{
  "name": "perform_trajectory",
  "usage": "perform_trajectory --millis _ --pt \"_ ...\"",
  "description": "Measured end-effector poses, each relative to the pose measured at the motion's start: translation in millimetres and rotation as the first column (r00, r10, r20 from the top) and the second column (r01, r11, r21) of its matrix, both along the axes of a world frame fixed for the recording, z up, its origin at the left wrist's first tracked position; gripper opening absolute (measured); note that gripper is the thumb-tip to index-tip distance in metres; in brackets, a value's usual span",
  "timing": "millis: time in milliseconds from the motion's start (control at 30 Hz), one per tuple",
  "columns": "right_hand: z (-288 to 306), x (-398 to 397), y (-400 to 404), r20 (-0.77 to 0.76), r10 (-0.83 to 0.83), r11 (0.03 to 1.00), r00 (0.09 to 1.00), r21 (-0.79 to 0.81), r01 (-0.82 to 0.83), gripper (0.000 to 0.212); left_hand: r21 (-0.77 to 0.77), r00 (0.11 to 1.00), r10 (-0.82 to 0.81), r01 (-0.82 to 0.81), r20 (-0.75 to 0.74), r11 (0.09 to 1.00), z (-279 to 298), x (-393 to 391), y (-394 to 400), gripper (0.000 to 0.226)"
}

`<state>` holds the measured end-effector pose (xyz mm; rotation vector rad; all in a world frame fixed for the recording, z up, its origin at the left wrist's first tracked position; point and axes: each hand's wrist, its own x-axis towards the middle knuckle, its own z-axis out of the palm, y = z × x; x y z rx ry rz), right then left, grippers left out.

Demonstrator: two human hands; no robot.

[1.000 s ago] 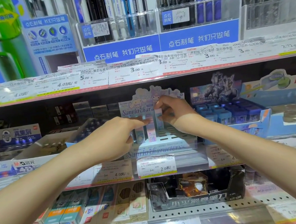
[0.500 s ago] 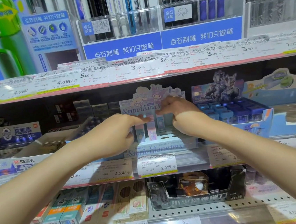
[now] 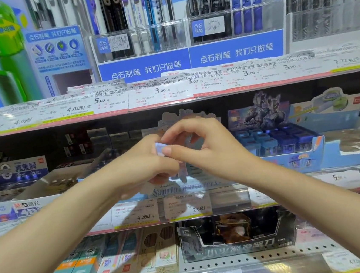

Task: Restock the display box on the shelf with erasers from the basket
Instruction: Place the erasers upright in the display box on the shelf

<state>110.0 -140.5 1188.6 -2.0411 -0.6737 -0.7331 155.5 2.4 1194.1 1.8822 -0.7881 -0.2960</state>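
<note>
Left hand: fingers curl round a small pale eraser.
Right hand: fingers pinch it too (thumb on top).
Display box: behind both hands, on the shelf.

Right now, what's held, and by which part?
A small pale-blue eraser, pinched at its top end between left hand and right hand, in front of the display box.

Your left hand and right hand are bare, no gloves, rings or watch. Both your forearms are bare right to the frame edge, no sleeves showing. Nails short, unpainted.
</note>
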Motion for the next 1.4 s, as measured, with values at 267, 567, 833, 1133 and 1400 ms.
perform_trajectory --millis 267,567,833,1133,1400 --pt "4.8 10.4 -14.2 -0.241 0.210 0.972 0.948 0.161 -0.174 0.009 -0.168 0.960 -0.134 0.094 -0.244 0.981 2.0 0.9 3.9 0.024" --pt "-2.1 14.1 -33.3 -0.281 0.414 0.884 0.866 0.349 -0.310 0.010 -0.236 0.842 -0.313 0.228 -0.440 0.945 -5.3 11.2 19.8 0.047" --pt "-3.9 13.5 -29.4 -0.326 0.412 0.871 0.851 0.414 -0.263 0.024 -0.279 0.980 0.019 -0.075 -0.198 0.957 -13.8 5.6 2.8 0.019" --pt "5.4 25.0 -41.7 -0.236 0.069 0.977 0.969 0.213 -0.018 0.029 0.095 0.621 0.110 -0.289 0.776 0.953 -17.1 12.9 7.2 0.047" --pt "2.8 52.4 -41.2 -0.188 -0.212 0.977 0.959 -0.012 0.214 0.025 0.447 0.596 -0.206 -0.289 0.776 0.847 -26.9 18.4 15.2 0.085"
